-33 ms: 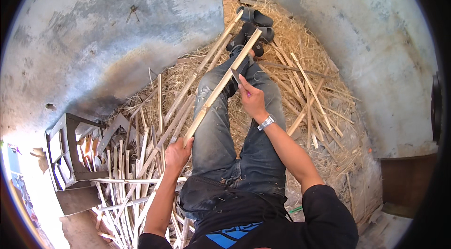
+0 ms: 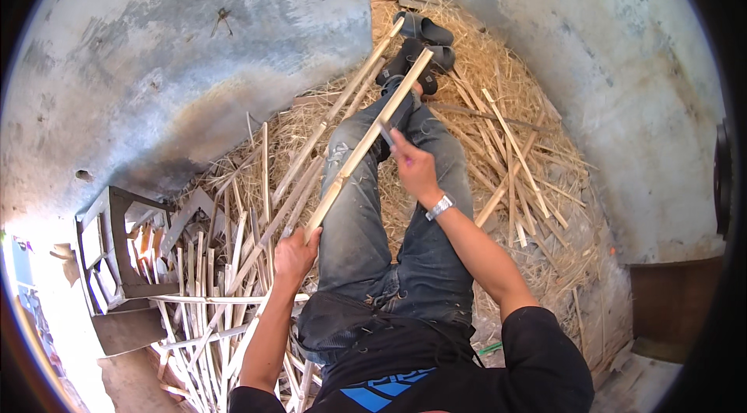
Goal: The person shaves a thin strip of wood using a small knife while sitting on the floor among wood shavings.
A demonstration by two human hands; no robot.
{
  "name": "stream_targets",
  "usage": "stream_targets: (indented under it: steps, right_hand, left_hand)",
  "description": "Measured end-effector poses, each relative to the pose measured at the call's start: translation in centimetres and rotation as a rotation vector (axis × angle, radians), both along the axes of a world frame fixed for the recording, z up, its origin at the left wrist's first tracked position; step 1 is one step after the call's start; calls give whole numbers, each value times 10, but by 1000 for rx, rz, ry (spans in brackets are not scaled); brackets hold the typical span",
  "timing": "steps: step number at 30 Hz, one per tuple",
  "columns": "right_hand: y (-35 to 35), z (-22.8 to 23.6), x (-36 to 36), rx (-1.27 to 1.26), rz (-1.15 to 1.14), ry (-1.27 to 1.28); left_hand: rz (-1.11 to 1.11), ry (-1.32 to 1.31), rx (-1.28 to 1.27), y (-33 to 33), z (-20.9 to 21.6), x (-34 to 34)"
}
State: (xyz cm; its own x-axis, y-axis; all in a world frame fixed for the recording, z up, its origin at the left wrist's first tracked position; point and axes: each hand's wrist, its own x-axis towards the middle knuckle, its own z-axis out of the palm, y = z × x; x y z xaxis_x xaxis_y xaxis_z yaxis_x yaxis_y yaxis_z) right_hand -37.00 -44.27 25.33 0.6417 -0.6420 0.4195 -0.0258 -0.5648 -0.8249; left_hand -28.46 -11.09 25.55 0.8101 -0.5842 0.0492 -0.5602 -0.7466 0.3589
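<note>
From the head camera, the person sits on the floor with both legs point(image 2: 366, 210) in dusty jeans stretched out over a bed of straw point(image 2: 498, 78). A long pale bamboo strip point(image 2: 366, 144) lies slantwise above the left thigh, running from near the left knee-side up toward the feet. The left hand point(image 2: 296, 253) has its fingers wrapped tight around the strip's lower end. The right hand point(image 2: 412, 164), with a silver watch point(image 2: 440, 207) on the wrist, is closed around a small blade point(image 2: 387, 133) whose tip touches the strip about midway along it.

Dark sandals point(image 2: 424, 31) sit at the far end of the legs, one beside the strip's upper end. More bamboo strips point(image 2: 513, 164) lie scattered on the straw to the right, and a thick pile of split sticks point(image 2: 210, 288) spreads out on the left, just beside the left arm. A grey metal frame point(image 2: 117, 249) stands at the left edge. Stained concrete walls point(image 2: 156, 63) close in on both sides.
</note>
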Motion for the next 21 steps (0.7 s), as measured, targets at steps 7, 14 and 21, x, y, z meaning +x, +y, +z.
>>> stream_targets:
  steps: [7, 14, 21]
  right_hand:
    - [89, -5, -30, 108, 281, 179]
    - [61, -2, -29, 784, 309, -95]
    - [55, 21, -16, 308, -165, -74]
  left_hand:
    - [66, -22, 7, 13, -9, -9]
    - [57, -80, -1, 17, -5, -15]
    - [-53, -160, -127, 29, 0, -28]
